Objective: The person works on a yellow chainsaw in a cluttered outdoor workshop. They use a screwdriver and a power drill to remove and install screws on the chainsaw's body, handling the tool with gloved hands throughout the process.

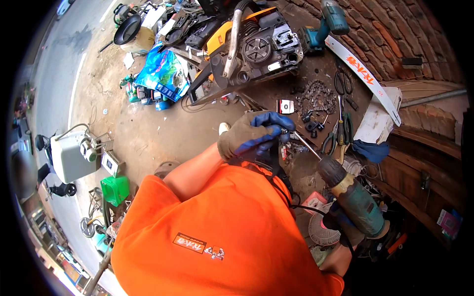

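Head view shows your power drill point(353, 200) low on the right of the picture, its long bit point(307, 146) running up and to the left toward your left hand point(252, 135); that slant is the axis everything lines up on. Your gloved left hand is curled shut around a small dark part point(282, 133) right at the bit's tip, so the part sits at the hand's fingertips and the drill lies down and to the right of it. Your right hand point(345, 222) is wrapped around the drill's grip, though most of it is hidden behind the tool body (only dark glove shows). The left hand is clearly the nearer of the 2 to the part. Just beyond the tip lie loose black pieces, pliers point(339, 135) and a heap of saw chain point(316, 96) on the workbench point(276, 93). Farther up stands a stripped chainsaw body point(256, 47), with its white guide bar point(365, 74) and a second drill point(323, 24) to the right.
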The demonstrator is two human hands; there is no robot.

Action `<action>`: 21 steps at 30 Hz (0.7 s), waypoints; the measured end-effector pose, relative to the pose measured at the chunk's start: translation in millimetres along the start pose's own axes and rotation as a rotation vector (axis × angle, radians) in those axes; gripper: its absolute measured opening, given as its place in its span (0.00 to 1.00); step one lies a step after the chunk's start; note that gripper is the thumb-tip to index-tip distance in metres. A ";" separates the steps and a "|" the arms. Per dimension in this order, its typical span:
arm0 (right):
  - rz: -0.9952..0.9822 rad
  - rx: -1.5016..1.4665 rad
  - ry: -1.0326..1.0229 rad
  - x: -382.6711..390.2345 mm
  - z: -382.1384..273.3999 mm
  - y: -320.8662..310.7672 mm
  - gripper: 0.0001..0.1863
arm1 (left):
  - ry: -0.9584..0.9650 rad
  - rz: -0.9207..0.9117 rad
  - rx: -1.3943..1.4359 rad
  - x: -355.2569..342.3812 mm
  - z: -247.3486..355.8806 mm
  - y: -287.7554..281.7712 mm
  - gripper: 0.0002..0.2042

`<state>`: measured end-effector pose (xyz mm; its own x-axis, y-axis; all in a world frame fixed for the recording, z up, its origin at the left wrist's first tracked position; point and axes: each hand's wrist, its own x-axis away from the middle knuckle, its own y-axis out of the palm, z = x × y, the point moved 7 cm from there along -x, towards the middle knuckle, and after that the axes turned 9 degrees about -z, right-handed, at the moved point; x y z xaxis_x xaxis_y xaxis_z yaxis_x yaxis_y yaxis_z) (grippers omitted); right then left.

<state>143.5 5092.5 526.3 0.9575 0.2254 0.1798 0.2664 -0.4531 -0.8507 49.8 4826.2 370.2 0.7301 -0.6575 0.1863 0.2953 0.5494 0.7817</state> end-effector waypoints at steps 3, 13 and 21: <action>-0.046 0.352 -0.070 10.9 12.4 14.2 0.20 | -0.016 -0.007 0.024 1.7 5.7 -0.9 0.15; -0.045 0.056 -0.013 -7.5 2.3 9.4 0.21 | -0.002 -0.016 0.032 3.5 17.1 -2.7 0.15; -0.082 -0.044 0.030 -8.4 6.5 11.2 0.22 | -0.134 0.008 -0.167 4.2 27.7 -1.8 0.13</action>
<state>137.7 5091.2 512.1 0.9351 0.2379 0.2627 0.3476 -0.4718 -0.8103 35.2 4808.1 386.0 0.6474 -0.7094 0.2785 0.3962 0.6255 0.6721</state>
